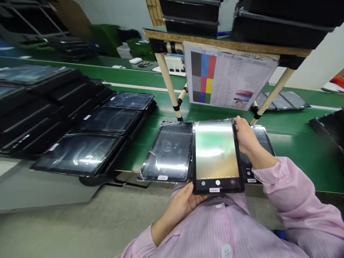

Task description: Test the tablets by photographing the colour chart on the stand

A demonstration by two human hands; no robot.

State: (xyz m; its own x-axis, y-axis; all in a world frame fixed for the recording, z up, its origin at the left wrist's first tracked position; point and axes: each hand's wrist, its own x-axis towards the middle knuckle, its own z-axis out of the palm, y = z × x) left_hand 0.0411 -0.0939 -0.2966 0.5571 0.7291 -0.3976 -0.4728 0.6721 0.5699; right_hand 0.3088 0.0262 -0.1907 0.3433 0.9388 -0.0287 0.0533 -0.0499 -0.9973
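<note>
A tablet [217,154] with its screen lit is held between my two hands, above the front edge of the green table. Its display looks like a camera view, with a white round button near the bottom. My left hand [184,200] grips the lower left corner, fingers under it. My right hand [245,138] is closed on the upper right edge. Just left lies a second tablet [172,150] in clear film, its screen dark with faint marks. A third tablet [259,143] lies to the right, partly hidden by my right hand and the held tablet.
Stacked black trays with tablets [83,152] fill the left side. A shelf [228,44] on beige pipe legs stands ahead, bearing black bins [279,32]; a colour chart sheet [228,77] hangs from it. More trays [331,130] sit at the right on the green table [298,154].
</note>
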